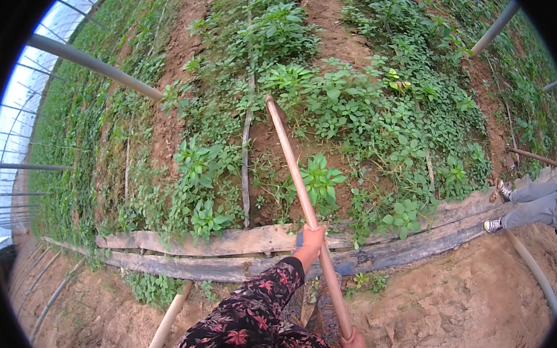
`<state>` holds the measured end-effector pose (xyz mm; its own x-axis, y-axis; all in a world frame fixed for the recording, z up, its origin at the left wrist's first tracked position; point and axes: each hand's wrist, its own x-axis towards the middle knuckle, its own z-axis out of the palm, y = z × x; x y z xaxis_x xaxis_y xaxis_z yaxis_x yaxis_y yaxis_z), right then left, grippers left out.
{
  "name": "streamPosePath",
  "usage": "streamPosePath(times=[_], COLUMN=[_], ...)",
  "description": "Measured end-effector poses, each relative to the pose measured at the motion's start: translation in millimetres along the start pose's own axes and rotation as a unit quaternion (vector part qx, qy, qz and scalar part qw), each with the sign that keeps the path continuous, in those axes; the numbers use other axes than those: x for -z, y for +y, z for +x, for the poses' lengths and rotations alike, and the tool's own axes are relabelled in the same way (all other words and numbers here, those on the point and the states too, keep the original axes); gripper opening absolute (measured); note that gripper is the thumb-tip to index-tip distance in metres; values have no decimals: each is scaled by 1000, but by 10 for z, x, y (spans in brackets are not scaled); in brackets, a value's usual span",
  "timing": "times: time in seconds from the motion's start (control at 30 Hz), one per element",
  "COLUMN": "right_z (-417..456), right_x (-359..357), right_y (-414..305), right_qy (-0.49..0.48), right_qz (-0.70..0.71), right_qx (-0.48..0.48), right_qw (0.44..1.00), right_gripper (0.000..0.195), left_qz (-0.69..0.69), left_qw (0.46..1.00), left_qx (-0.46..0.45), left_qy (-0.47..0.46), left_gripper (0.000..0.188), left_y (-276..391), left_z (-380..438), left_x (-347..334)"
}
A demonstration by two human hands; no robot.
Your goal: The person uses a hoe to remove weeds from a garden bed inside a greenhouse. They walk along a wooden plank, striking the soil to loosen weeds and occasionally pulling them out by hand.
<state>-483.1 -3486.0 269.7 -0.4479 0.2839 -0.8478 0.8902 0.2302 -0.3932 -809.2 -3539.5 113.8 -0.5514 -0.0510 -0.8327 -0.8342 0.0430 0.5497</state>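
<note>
A long wooden handle (292, 161) runs from my body out over the plant bed; a dark head, likely a hoe's blade, shows partly at its far end among the leaves. My left hand (313, 238) grips the handle partway down. Close to my body, my right hand (354, 344) is closed around its near end. Beneath the handle grows a young leafy pepper-like plant (323, 180), with low green weeds (345, 98) and brown soil around it. A drip line (245, 161) lies along the bed to the left of the handle.
Weathered boards (192, 248) edge the bed across my feet. A slanting metal pole (95, 63) stands at upper left, and a pale pipe (166, 327) at lower left. Another person (538, 206) in grey trousers is at the right edge, beside a second wooden handle (537, 158).
</note>
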Motion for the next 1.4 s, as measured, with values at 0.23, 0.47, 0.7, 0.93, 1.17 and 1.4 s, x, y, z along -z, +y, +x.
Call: streamPosePath(times=[0.23,0.47,0.7,0.93,1.17,1.4], right_z=[875,-169,-99,338,-574,-560], right_x=[42,-56,28,41,-118,-9], right_y=[-1065,193,-151,-513,432,211], right_qy=[2,4,-9,12,-3,-7], right_qz=[105,-34,-52,48,26,-3], right_qx=[23,4,-32,-3,-71,-75], right_qw=[994,999,998,999,997,997], right_gripper=[34,32,29,29,29,28], left_qz=[22,80,21,76,152,79], left_qw=[998,994,997,997,986,994], left_qx=[-59,48,70,-10,34,67], left_qy=[-4,54,21,12,63,35], left_gripper=[32,31,27,30,32,30], left_y=[906,-475,-295,142,-947,-685], left_z=[874,-49,76,531,-361,-491], left_x=[-150,9,104,-195,-49,20])
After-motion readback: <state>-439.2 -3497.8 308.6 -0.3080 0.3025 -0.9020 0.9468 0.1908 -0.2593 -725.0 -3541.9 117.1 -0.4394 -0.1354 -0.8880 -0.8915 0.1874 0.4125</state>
